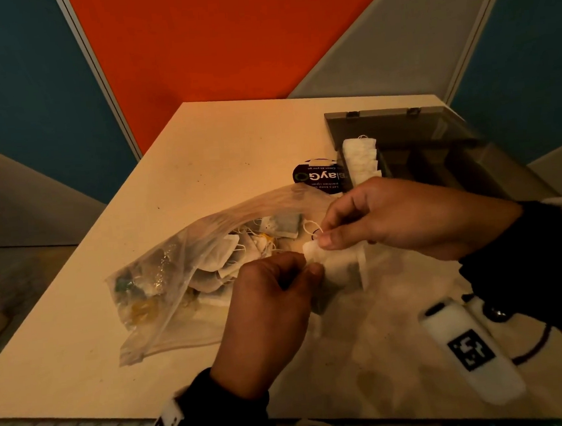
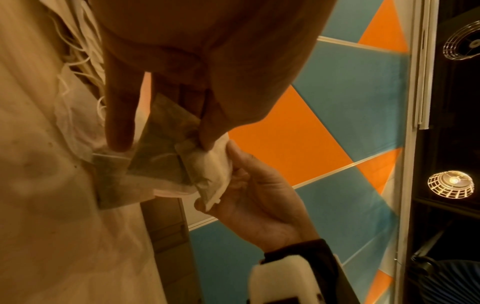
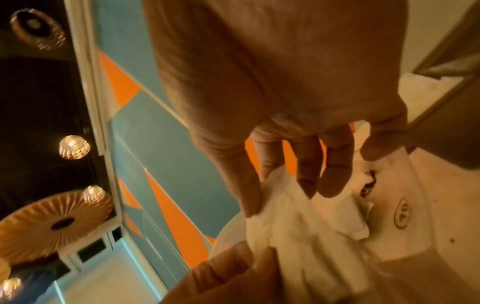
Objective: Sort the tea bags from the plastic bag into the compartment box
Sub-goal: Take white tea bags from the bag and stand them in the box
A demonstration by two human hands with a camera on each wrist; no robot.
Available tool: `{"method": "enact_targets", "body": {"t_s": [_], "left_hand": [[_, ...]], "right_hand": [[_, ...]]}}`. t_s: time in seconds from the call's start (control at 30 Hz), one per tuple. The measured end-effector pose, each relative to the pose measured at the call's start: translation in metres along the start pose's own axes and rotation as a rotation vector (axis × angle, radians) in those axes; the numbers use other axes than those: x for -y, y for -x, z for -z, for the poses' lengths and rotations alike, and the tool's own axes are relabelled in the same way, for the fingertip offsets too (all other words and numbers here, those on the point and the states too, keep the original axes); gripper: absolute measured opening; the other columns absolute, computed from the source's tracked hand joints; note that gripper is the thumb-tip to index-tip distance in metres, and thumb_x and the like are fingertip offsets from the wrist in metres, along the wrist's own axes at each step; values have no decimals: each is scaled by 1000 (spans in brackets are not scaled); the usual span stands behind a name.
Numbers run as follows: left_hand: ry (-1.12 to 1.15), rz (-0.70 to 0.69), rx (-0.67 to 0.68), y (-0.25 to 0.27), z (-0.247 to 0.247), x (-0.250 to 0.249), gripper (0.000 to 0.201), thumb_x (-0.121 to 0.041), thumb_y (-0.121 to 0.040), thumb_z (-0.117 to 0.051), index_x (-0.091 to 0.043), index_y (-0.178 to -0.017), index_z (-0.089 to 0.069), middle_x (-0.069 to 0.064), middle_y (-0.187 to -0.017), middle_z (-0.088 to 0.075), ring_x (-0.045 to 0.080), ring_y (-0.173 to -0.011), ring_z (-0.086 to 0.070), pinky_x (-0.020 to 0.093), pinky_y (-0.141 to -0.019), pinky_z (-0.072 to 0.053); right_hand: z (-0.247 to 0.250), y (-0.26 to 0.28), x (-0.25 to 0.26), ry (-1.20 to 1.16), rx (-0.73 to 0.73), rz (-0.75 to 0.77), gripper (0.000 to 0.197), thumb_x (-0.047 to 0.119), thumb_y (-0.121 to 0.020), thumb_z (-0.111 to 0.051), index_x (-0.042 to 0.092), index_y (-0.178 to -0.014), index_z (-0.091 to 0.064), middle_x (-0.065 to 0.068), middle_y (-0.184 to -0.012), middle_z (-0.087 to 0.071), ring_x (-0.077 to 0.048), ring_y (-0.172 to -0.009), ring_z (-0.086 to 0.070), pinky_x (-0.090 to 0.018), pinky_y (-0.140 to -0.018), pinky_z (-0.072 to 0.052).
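Note:
A clear plastic bag (image 1: pixel 164 282) lies on the table with several tea bags (image 1: pixel 219 261) inside, its mouth facing right. Both hands hold a white tea bag (image 1: pixel 334 264) just above the table beside that mouth. My left hand (image 1: pixel 311 267) pinches its near edge and my right hand (image 1: pixel 323 238) pinches its top corner by the string. In the left wrist view the tea bag (image 2: pixel 161 158) sits between my left hand's fingers (image 2: pixel 119 127) and thumb. My right hand (image 3: pixel 278 197) pinches the white paper (image 3: pixel 291 216). The compartment box (image 1: pixel 444 163) stands open at the back right.
A row of white tea bags (image 1: pixel 361 161) fills the box's leftmost compartment; the other compartments look dark. A round black sticker (image 1: pixel 318 176) lies between box and bag. The table's (image 1: pixel 220 143) front edge runs close under my wrists. Coloured wall panels stand behind.

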State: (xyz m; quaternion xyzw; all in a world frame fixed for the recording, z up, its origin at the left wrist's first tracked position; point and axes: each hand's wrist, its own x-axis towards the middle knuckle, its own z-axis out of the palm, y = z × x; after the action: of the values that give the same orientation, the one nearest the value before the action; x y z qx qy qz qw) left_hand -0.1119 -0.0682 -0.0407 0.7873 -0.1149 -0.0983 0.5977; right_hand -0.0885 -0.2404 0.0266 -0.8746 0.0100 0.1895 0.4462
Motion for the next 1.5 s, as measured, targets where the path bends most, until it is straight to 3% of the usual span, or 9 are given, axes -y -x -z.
{"method": "enact_targets", "body": {"t_s": [0.17, 0.3, 0.5, 0.67, 0.77, 0.9, 1.1, 1.27, 1.5], "left_hand": [[-21, 23, 16, 0, 1, -2, 22, -22, -93, -60, -13, -79, -75, 4, -77, -73, 14, -71, -66, 27, -70, -50], [-22, 15, 36, 1, 1, -2, 21, -22, -92, -60, -14, -79, -74, 4, -80, -72, 11, -73, -64, 22, -69, -50], [14, 55, 54, 1, 0, -3, 19, -17, -92, -60, -15, -80, -74, 4, -80, -74, 7, -64, -65, 15, -62, -50], [22, 60, 33, 0, -1, -2, 19, -17, -92, -61, -13, -81, -76, 5, -78, -73, 12, -63, -65, 23, -61, -50], [33, 57, 45, 0, -1, -5, 21, -16, -93, -60, -15, -79, -76, 3, -76, -74, 2, -49, -59, 14, -49, -45], [55, 48, 66, 1, -2, -9, 27, -11, -93, -59, -25, -74, -73, -5, -79, -74, 9, -69, -69, 10, -58, -51], [-6, 44, 84, 3, -4, -9, 19, -17, -92, -61, -16, -77, -73, 4, -79, -73, 16, -73, -67, 26, -69, -51], [-5, 64, 71, 1, -1, -7, 20, -18, -92, -61, -18, -76, -73, -2, -77, -72, 10, -70, -66, 19, -65, -51], [-8, 58, 96, 2, 0, -5, 22, -18, -93, -60, -20, -74, -72, -8, -76, -71, 4, -68, -65, 6, -58, -46]], "right_hand": [[6, -2, -4, -321, 130, -43, 34, 29, -73, -72, 8, -99, -70, -6, -97, -68, -26, -105, -57, -55, -106, -36], [11, -1, -3, -483, 160, -45, 23, 27, -75, -67, 12, -92, -69, -2, -88, -66, -19, -90, -57, -36, -81, -45], [24, 0, -3, -587, 47, -6, 15, 27, -81, -62, 17, -90, -67, -4, -87, -67, -17, -80, -60, -32, -68, -40], [23, 5, 1, -187, -148, -64, 35, 48, -79, -63, 20, -98, -69, 0, -86, -72, -18, -81, -64, -32, -67, -44], [13, 9, 3, 188, -30, -119, 64, 72, -54, -59, 29, -99, -69, 7, -96, -69, -12, -90, -62, -30, -72, -47], [2, 11, 3, 286, 73, -141, 50, 68, -61, -69, 29, -91, -76, 12, -95, -72, -6, -96, -61, -35, -88, -51], [-2, 5, 2, 62, 20, -33, 11, 27, -76, -77, 20, -85, -79, 11, -83, -75, 3, -81, -66, -20, -77, -48], [7, 6, 2, -118, 1, -10, 40, 37, -62, -73, 14, -94, -77, -2, -92, -75, -15, -87, -61, -36, -78, -42], [25, 4, 2, -520, -65, -26, 21, 30, -80, -63, 15, -94, -70, -2, -85, -69, -15, -78, -60, -34, -71, -39]]}}
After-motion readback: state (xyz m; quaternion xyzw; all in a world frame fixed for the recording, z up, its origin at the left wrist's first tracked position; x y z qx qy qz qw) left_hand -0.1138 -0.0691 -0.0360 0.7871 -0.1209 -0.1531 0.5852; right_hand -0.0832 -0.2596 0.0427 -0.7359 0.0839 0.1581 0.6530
